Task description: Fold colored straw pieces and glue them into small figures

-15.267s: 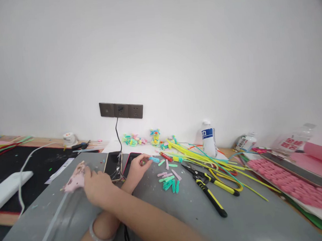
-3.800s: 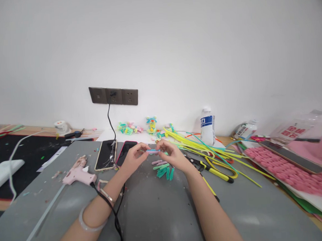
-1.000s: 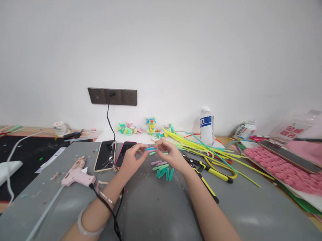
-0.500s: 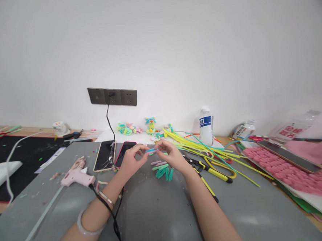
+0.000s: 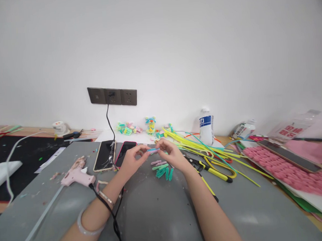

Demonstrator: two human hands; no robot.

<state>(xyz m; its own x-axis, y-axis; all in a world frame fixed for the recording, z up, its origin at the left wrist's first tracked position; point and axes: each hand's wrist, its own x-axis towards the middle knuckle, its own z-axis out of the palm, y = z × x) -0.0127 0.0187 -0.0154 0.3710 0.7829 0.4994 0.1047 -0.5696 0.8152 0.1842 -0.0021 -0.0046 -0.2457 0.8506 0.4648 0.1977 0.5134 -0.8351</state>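
No word or number can be read with certainty. The upright bottle (image 5: 207, 132) by the wall carries a blue band (image 5: 204, 121) with pale, bold lettering that runs around its curve, only part of it facing the camera. On the small bottle (image 5: 243, 130) lying farther right, dark characters stand on a pale label, too blurred to make out. The large clear bottle (image 5: 295, 127) at the far right bears big, blocky red characters, likewise illegible. Any print on the white tub (image 5: 60, 129) at left is too small to tell.
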